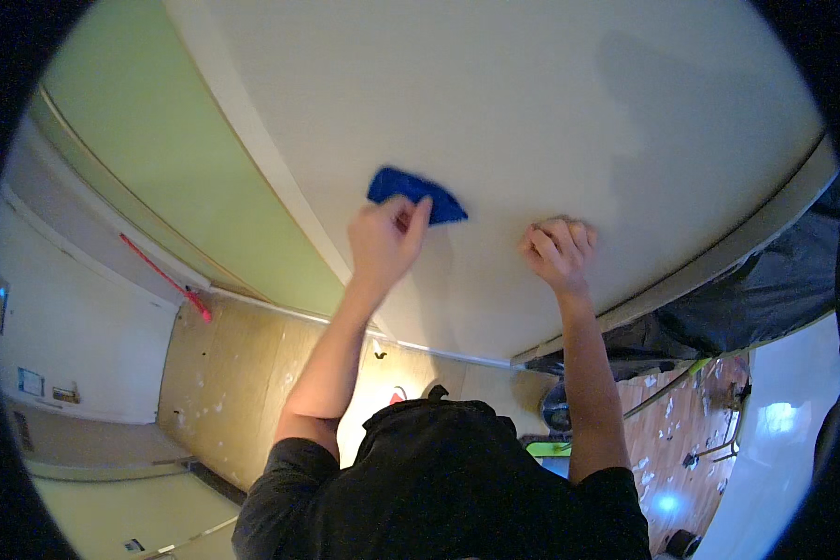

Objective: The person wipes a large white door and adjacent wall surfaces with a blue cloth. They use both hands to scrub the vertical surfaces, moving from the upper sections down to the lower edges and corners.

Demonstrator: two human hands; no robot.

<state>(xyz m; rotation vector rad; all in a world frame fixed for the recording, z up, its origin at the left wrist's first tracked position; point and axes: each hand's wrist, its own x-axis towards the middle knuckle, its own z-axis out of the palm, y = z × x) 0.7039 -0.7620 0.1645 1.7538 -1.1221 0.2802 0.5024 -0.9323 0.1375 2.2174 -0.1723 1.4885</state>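
Observation:
My left hand (386, 241) grips a flat blue scraper or smoothing spreader (413, 190), thumb and fingers pinching its near edge. The blade lies on or very close to a broad off-white wall panel (490, 98). To the right, my right hand (561, 252) is curled into a loose fist against the same panel. Its fingertips are hidden, and no object shows in it. Both forearms reach up from my black short sleeves.
A pale green panel (175, 161) borders the wall at left. A red rod (168, 278) leans near a white door (84, 315). Black plastic sheeting (735, 294) hangs at right. Below are a dark bucket (554, 407) and a wooden floor (679, 434) with scraps.

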